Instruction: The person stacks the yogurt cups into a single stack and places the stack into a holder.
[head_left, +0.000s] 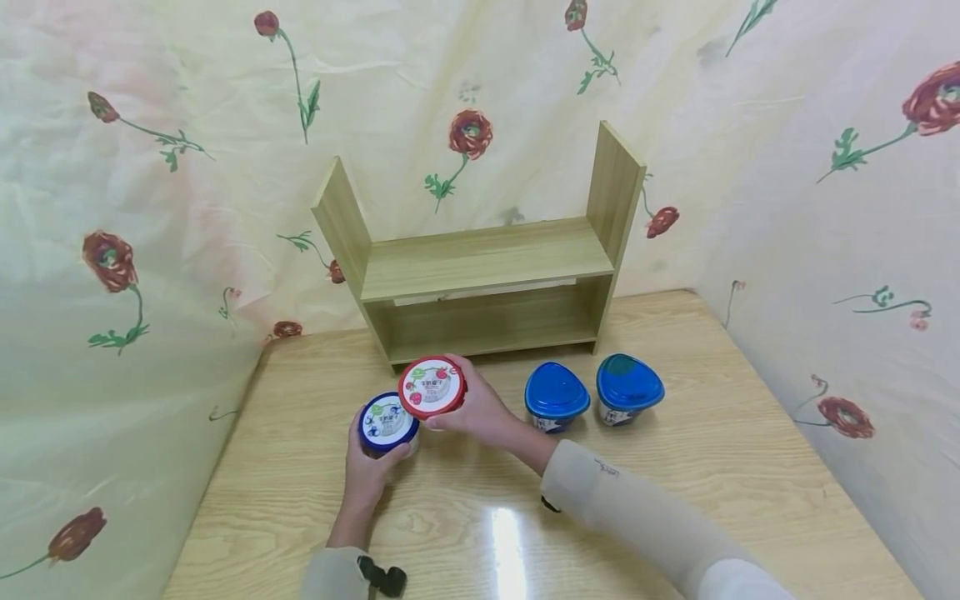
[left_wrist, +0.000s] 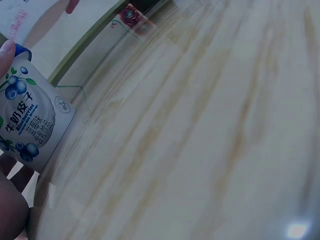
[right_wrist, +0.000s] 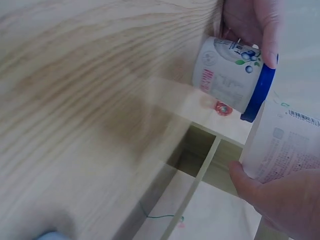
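Note:
My left hand [head_left: 367, 467] grips a white tub with a dark blue lid [head_left: 387, 419], blueberries printed on its side, near the left of the table. My right hand [head_left: 480, 408] holds a similar tub with a red lid [head_left: 432, 387] and strawberries on top. In the head view the red-lidded tub overlaps the edge of the blue-lidded one. From the right wrist, the blueberry tub [right_wrist: 230, 75] stands beside the raised white side of the other tub [right_wrist: 285, 145]. The left wrist view has the blueberry tub [left_wrist: 30, 110] at its left edge, close over the table.
A two-level wooden shelf [head_left: 487, 254] stands at the back of the table [head_left: 450, 533], against a flowered cloth. To the right sit two tubs with bright blue rounded-triangle lids, one [head_left: 557, 393] beside the other [head_left: 628, 385].

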